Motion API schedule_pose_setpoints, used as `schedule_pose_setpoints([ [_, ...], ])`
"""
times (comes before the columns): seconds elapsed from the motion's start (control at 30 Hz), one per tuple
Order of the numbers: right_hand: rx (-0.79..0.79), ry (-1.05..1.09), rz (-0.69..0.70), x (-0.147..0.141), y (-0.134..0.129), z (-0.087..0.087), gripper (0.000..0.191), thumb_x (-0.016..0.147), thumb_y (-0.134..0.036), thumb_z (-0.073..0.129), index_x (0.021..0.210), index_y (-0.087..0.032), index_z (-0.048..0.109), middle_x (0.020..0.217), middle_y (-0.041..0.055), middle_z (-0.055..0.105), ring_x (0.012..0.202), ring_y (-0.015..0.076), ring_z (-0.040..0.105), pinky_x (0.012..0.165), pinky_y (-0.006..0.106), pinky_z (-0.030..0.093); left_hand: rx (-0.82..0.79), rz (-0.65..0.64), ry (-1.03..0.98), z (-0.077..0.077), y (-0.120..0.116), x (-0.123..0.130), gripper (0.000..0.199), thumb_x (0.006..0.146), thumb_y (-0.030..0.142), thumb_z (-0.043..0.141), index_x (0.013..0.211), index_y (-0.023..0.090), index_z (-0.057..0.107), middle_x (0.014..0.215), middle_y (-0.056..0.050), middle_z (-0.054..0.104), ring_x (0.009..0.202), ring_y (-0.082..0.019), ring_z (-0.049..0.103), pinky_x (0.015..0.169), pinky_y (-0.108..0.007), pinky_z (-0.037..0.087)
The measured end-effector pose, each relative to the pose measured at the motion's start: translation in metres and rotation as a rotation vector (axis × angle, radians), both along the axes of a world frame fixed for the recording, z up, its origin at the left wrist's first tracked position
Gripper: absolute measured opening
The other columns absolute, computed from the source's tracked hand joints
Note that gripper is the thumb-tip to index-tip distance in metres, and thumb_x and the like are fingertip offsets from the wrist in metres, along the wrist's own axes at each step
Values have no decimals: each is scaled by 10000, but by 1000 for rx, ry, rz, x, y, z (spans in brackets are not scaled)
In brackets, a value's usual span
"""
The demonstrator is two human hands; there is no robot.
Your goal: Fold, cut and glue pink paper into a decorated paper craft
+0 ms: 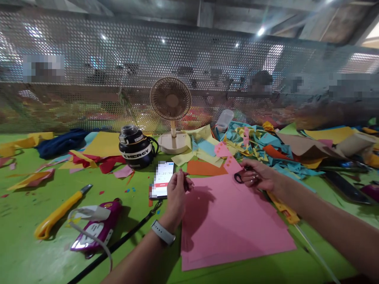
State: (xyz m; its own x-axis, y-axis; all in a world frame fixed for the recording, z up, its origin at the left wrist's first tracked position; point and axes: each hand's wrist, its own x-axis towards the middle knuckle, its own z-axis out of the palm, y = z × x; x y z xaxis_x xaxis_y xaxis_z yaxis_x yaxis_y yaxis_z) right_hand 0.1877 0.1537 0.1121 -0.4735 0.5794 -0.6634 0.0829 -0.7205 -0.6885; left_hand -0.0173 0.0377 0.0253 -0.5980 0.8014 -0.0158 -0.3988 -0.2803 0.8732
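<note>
A stack of pink paper sheets (233, 225) lies on the green table in front of me. My right hand (256, 175) is closed over the stack's far right corner, gripping scissors with a black loop handle (238, 178); the blades are hidden. Just beyond its fingers is a pink paper piece with orange dots (231, 165), and I cannot tell whether they touch. My left hand (179, 189) hovers at the stack's far left corner beside a lit phone (162, 179). Its fingers are curled in, and what they hold, if anything, cannot be made out.
A yellow cutter knife (60, 211) and a purple packet (99, 227) lie left. Behind stand a black jug (136, 152) and a small fan (171, 98). Blue and yellow paper scraps (251, 140) pile up at the far right, before a perforated metal screen (207, 55).
</note>
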Motion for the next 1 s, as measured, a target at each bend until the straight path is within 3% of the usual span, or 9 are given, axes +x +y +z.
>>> schedule_pose_setpoints([
  [0.1,26,7,36,-4,-2,3,333,738,-178,467,523,-215,215,332,-88,273,314,26,144,325,144,145,-34,-128,28,1,-2,2,422,734,559,658,826,150,611,513,33,564,449,-78,478,466,-197,352],
  [0.2,64,34,108,-12,-8,2,314,728,-186,487,526,-212,247,327,-92,285,315,26,140,336,150,156,-69,-407,54,3,-6,5,511,739,564,649,996,123,638,555,-2,620,457,-88,512,479,-207,379],
  [0.3,87,56,166,-25,-18,-1,266,724,-210,523,551,-207,320,329,-100,305,322,31,154,343,147,158,-90,-648,85,5,-10,10,635,767,550,629,1236,135,525,570,-12,656,451,-109,545,470,-215,393],
  [0.4,89,56,200,-37,-28,-3,241,730,-212,525,557,-202,357,318,-103,298,327,36,152,344,144,160,-135,-758,145,6,-14,14,588,779,543,623,1200,150,503,521,13,641,395,-110,527,424,-207,380],
  [0.47,84,56,208,-42,-30,-4,235,733,-203,517,554,-199,365,316,-101,300,329,37,151,343,143,162,-133,-792,182,5,-14,15,419,792,554,600,911,153,575,457,26,592,352,-95,488,389,-195,350],
  [0.57,69,57,162,-39,-22,-6,246,735,-192,526,553,-201,361,330,-95,318,326,38,169,338,147,172,-68,-836,128,3,-13,13,441,826,523,568,576,187,427,378,46,484,297,-58,392,342,-179,248],
  [0.77,83,70,-60,5,22,-7,343,748,-187,524,558,-219,240,362,-106,268,312,30,184,321,137,180,118,-861,-353,18,-17,-6,434,894,347,526,544,196,318,355,93,332,295,-28,212,362,-171,213],
  [0.9,131,49,-224,48,46,-2,353,745,-151,510,571,-223,212,367,-108,258,306,25,192,317,124,204,363,-702,-686,38,-23,-30,375,949,193,417,586,199,326,347,111,274,293,-37,278,356,-164,214],
  [1.0,160,29,-311,74,53,0,333,760,-130,477,572,-221,218,364,-104,260,298,25,195,313,122,203,520,-562,-791,46,-22,-45,372,979,185,361,607,198,347,348,109,312,304,-34,340,342,-148,217],
])
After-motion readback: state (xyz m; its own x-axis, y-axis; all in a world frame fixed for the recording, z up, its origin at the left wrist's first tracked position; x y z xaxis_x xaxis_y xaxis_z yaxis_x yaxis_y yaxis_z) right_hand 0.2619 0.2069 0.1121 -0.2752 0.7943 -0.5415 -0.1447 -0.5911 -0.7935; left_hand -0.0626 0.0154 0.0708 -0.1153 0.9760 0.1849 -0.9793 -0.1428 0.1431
